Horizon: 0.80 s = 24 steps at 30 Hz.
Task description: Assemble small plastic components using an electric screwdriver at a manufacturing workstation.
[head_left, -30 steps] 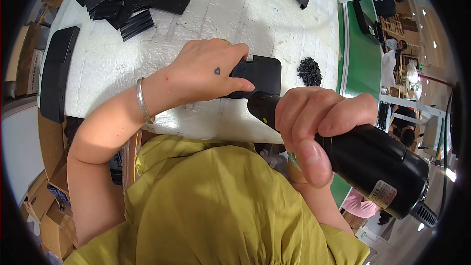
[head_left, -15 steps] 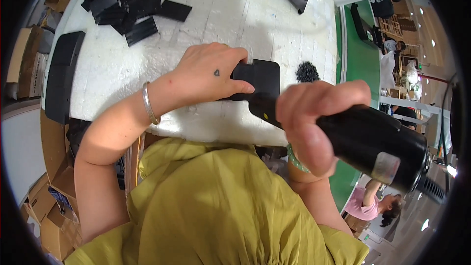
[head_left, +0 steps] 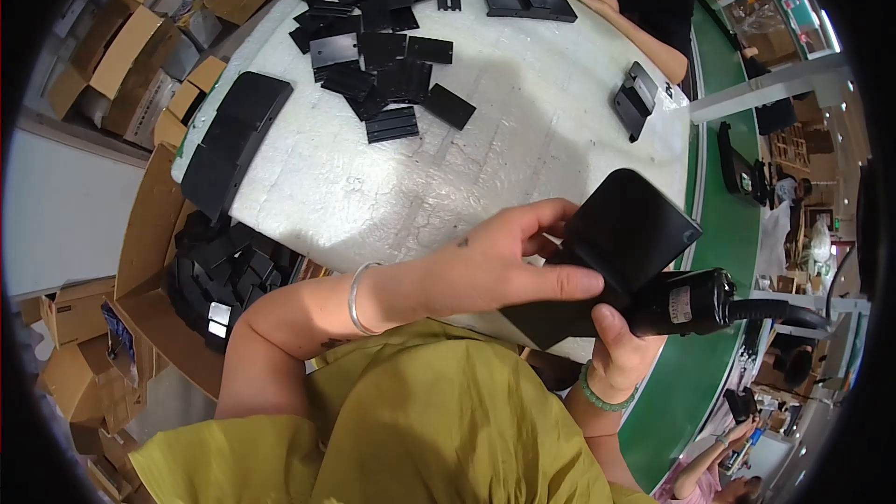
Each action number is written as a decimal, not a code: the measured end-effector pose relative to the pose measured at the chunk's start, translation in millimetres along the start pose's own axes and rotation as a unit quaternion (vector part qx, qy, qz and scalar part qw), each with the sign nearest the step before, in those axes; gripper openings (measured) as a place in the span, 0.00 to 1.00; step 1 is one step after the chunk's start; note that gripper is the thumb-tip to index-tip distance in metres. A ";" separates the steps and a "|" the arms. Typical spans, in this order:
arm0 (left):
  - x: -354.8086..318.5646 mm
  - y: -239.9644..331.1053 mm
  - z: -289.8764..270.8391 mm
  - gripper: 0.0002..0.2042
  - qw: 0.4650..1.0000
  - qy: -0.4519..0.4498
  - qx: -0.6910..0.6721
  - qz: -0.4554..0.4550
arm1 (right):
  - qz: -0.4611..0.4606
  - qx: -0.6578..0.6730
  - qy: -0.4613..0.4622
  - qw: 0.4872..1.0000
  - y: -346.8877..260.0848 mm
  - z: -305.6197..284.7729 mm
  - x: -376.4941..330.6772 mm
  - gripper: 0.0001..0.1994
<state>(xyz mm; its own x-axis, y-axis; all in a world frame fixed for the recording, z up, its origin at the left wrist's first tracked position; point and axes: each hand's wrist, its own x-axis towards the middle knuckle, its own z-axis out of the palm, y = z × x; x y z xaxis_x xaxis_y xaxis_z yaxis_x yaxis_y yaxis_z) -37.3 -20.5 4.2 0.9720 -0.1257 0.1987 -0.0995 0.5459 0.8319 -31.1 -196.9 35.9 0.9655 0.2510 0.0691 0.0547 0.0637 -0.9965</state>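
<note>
My left hand (head_left: 504, 261) pinches a black plastic part (head_left: 635, 224) between thumb and fingers. Its broad, round-cornered plate is tilted up above the table's near right side. Below it, my right hand (head_left: 621, 345) is wrapped round a corded black electric screwdriver (head_left: 679, 306). The thumb shows, while most of the fingers and the tool's tip are hidden behind the part. Tool and part overlap in view; I cannot tell whether they touch.
On the white-covered table (head_left: 373, 215) lies a heap of black plates (head_left: 383, 61). Long black housings (head_left: 238, 140) (head_left: 529, 0) and a smaller black piece (head_left: 635, 101) rest around it. A cardboard box (head_left: 154, 266) of black parts stands left. Another person's forearm (head_left: 597, 5) leans on the far edge.
My left hand has lifted the black part off the table and tilted it, moving right. The screwdriver has swung down beneath it. My view has shifted, showing more table and another person.
</note>
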 end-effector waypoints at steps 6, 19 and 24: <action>-20.4 30.4 -52.8 0.15 0.956 -0.110 -0.149 -0.228 | 0.013 0.000 -0.033 0.999 -6.5 -18.1 -24.1 0.37; -84.5 69.0 -47.1 0.08 0.983 0.160 0.050 -0.070 | 0.045 0.112 -0.082 0.989 0.6 5.7 3.2 0.39; -162.7 118.9 -149.6 0.12 0.791 0.528 0.307 0.029 | 0.016 0.134 -0.018 0.991 2.0 -11.2 21.6 0.26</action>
<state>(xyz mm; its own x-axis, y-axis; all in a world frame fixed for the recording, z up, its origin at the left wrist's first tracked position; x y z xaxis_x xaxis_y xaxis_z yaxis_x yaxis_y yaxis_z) -175.4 188.8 -6.8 0.5654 0.8243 -0.0289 0.0803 -0.0201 0.9966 -7.2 -202.1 34.9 0.9557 0.2910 0.0441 -0.0500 0.3083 -0.9500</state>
